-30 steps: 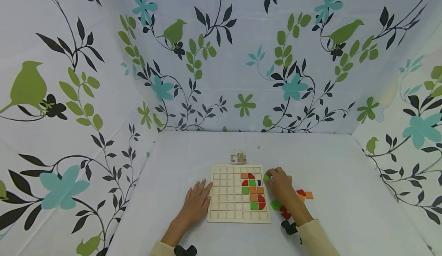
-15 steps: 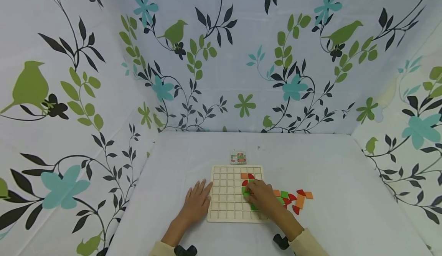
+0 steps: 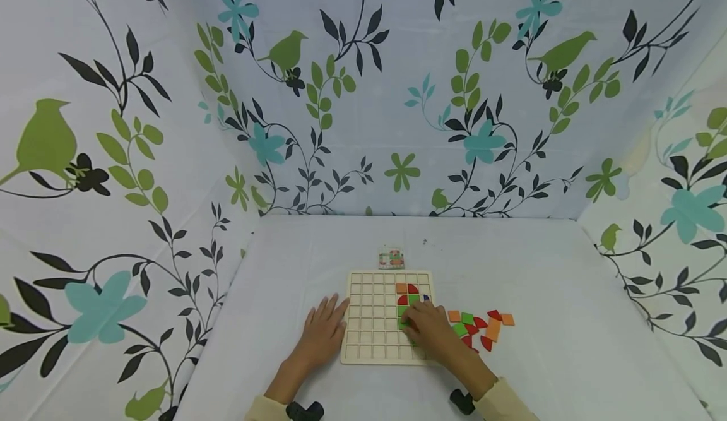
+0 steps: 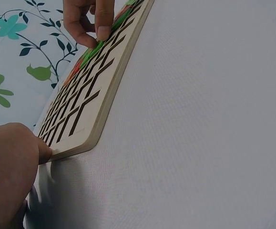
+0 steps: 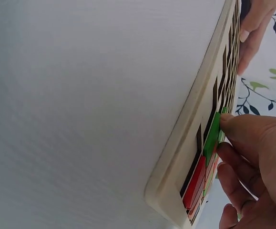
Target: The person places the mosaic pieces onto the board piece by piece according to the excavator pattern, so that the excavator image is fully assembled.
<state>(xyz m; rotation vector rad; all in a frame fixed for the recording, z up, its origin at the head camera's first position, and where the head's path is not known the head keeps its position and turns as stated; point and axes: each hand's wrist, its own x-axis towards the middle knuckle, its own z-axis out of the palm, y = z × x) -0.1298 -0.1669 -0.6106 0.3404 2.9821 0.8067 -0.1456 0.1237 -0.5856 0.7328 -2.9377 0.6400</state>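
Note:
A pale wooden grid board point(image 3: 372, 349) lies on the table, with orange, red, green and blue pieces set in its right-hand columns. My left hand point(image 3: 325, 331) rests flat beside the board's left edge, fingers extended, thumb touching the frame in the left wrist view. Over the right-hand columns, my right hand point(image 3: 430, 327) pinches a green tile point(image 3: 402, 322) between thumb and fingers, down at a cell. In the right wrist view the thumb lies against the green tile point(image 5: 224, 110), beside a green square and a red quarter-round piece point(image 5: 195, 183). The hand hides several filled cells from the head view.
Loose red quarter-round, orange and green pieces point(image 3: 493, 330) lie scattered right of the board. Behind it is a small picture card point(image 3: 391, 258). A patterned cloth point(image 3: 341, 93) hangs around the white table point(image 3: 545, 282).
My right hand has moved left from beside the board onto its right-hand columns, carrying the green tile. Over the last half second it stays nearly in place. My left hand has not moved.

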